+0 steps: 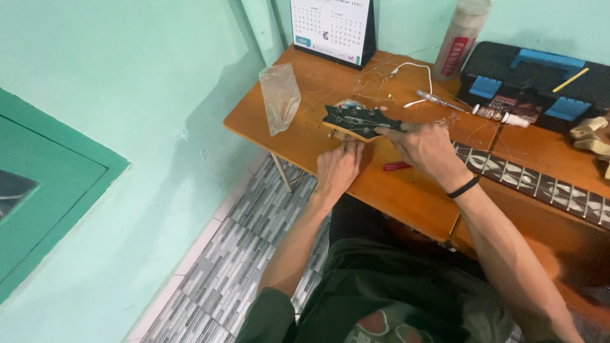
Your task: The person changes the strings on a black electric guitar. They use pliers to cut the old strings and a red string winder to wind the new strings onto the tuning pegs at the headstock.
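Observation:
A guitar lies across the orange wooden table, its black headstock pointing left and its inlaid neck running off to the right. My left hand is under the headstock's near edge, fingers pinched on a tuning peg there. My right hand rests on top of the neck just behind the headstock, its index finger stretched out pressing on the headstock. A black band circles my right wrist. Thin loose strings curl over the table near the headstock.
A crumpled clear plastic bag stands left of the headstock. A desk calendar, a spray can, a white cable, a screwdriver and a black toolbox sit at the back. A red pen lies near my right hand.

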